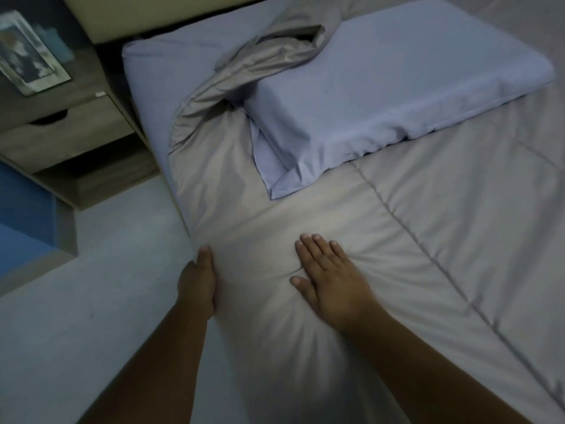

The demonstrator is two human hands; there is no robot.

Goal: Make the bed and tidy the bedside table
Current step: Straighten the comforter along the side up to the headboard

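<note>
A grey quilted duvet (428, 240) covers the bed, its top corner bunched and folded back near the head end. A lilac pillow (382, 87) lies on top of the duvet, tilted. The lilac fitted sheet (159, 75) shows at the head of the mattress. My right hand (330, 276) lies flat on the duvet with straight fingers, and creases fan out from it. My left hand (198, 280) is at the duvet's left edge, thumb on top and fingers hidden under the side. The bedside table (76, 123) stands at the upper left.
A framed picture (24, 53) stands on the bedside table, which has a drawer and an open shelf below. A pale headboard (128, 13) runs along the top. Light floor (91, 301) lies left of the bed, with a blue mat (21, 215) at the far left.
</note>
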